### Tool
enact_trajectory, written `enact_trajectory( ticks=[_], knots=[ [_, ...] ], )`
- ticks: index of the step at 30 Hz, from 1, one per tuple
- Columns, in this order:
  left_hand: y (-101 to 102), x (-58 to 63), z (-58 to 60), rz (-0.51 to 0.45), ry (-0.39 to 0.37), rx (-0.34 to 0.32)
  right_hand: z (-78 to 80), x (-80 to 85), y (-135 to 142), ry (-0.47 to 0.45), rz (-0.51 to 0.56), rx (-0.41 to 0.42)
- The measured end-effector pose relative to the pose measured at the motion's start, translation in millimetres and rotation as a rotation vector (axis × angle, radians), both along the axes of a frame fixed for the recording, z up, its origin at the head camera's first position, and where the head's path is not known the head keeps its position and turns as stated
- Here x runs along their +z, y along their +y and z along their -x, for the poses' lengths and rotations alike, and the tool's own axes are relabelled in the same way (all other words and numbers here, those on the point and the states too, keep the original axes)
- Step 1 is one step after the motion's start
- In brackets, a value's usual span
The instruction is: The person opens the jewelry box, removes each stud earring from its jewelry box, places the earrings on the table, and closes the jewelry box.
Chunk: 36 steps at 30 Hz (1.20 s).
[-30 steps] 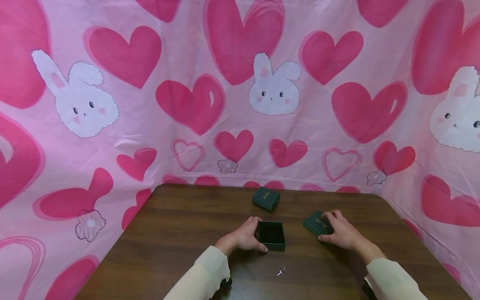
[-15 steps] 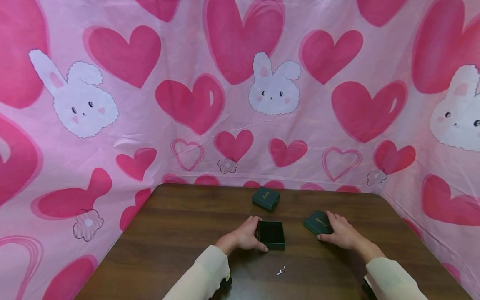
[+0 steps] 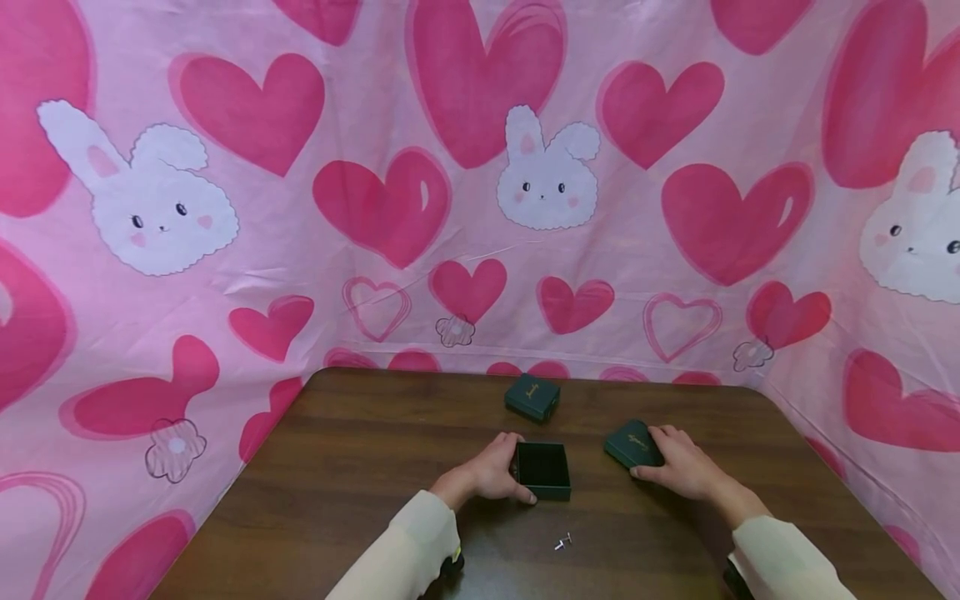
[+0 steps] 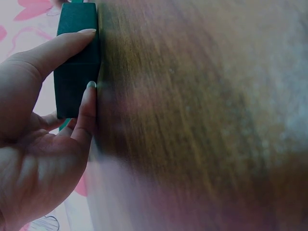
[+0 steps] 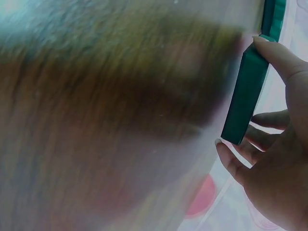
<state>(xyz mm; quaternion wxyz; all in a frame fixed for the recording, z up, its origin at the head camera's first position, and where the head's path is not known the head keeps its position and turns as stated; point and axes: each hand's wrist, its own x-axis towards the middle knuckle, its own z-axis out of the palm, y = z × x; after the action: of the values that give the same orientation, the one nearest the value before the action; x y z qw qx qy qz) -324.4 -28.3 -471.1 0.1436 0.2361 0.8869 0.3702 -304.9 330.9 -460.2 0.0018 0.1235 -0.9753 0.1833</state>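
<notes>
An open dark green jewelry box base [image 3: 543, 467] with a black lining sits mid-table. My left hand [image 3: 497, 471] holds it by its left side, thumb near the front corner and fingers at the back. In the left wrist view, the thumb and a finger lie on the green box wall [image 4: 77, 89]. Farther right, the matching green lid [image 3: 632, 444] bears gold script on top. My right hand [image 3: 684, 462] grips the lid's right side between thumb and fingers, which the right wrist view shows along its green edge [image 5: 244, 98]. Two small silver pieces [image 3: 562, 542] lie in front of the base.
Behind the base stands a closed green box [image 3: 532, 397] with gold script. The brown wooden table [image 3: 375, 417] ends at a pink curtain [image 3: 465, 233] printed with hearts and rabbits, which wraps the back and both sides.
My right hand's fingers have drawn back from the lid's top to its right edge, and the lid has shifted slightly left. The left hand and the base have stayed put.
</notes>
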Motion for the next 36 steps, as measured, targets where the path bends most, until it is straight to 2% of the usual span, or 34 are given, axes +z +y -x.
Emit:
enact_trajectory(
  ticks=[8,22,36],
  knots=[
    [-1.1,-1.4,2.7,-0.003,-0.005,-0.001,-2.5,6.2,-7.6,0.031,0.012,0.023],
    [-0.6,-3.1,2.7,-0.008,-0.006,0.003,-5.9,6.1,-13.7,0.071,0.068,0.066],
    [-1.5,-0.9,1.7,-0.017,-0.024,0.003,-10.4,11.9,-23.7,0.095,0.058,0.081]
  ],
)
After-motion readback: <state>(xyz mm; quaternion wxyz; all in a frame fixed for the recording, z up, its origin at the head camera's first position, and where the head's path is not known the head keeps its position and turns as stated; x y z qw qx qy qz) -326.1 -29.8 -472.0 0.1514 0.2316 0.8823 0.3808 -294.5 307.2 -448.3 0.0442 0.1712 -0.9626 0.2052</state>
